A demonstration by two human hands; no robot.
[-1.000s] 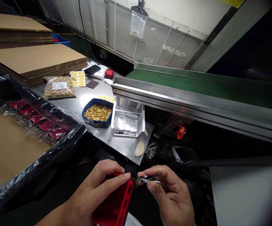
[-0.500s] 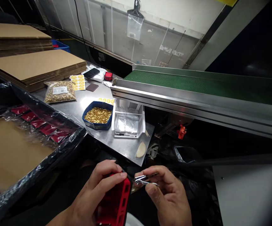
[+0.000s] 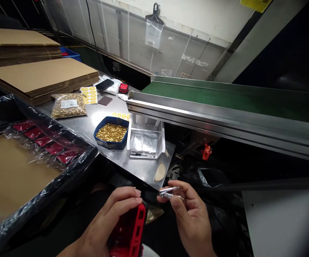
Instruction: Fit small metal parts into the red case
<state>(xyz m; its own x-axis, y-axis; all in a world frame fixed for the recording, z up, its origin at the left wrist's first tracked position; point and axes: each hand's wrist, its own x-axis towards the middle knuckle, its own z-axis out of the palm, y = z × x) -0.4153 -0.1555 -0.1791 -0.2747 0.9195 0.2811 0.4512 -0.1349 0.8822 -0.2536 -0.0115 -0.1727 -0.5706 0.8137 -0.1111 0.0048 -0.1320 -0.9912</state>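
My left hand [image 3: 109, 217] is closed around a red plastic case [image 3: 137, 228] with a black outer edge and rectangular slots along its side. Its fingers wrap over the top of the case, and the lower part runs out of view. Just to the right, my right hand [image 3: 190, 216] pinches a shiny metal nail clipper [image 3: 169, 192] between thumb and fingers. The clipper's jaw end points left and is apart from the case. Below and between the hands shows a clear bag with gold-coloured contents [image 3: 153, 214], partly hidden.
A blue tray of small gold pieces [image 3: 111, 132] and a white bin of clear bags [image 3: 145, 139] stand on the metal table [image 3: 119, 157]. A lined box with bagged red items [image 3: 44, 142] is left, cardboard sheets [image 3: 44, 75] behind. A green conveyor [image 3: 192, 94] runs right.
My right hand has moved up with the nail clipper, away from the red case. The left hand has lowered slightly with the case. More of the bag between them shows.
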